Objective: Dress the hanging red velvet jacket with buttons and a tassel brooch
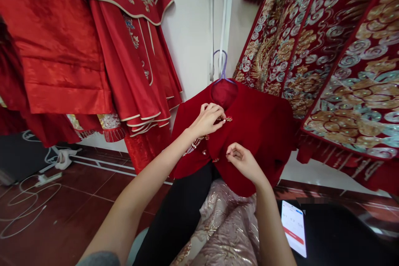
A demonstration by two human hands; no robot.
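A dark red velvet jacket hangs on a purple hanger in front of me. My left hand is closed in a pinch on the beaded button fastening just below the collar. My right hand sits lower on the jacket front, fingers curled and pinching the edge of the fabric near a small bead clasp. A beaded tassel dangles beside my left wrist.
Red satin garments hang at the left, heavily embroidered red and gold robes at the right. A phone with a lit screen lies at lower right. White cables trail over the dark red floor tiles. Pale brocade fabric lies on my lap.
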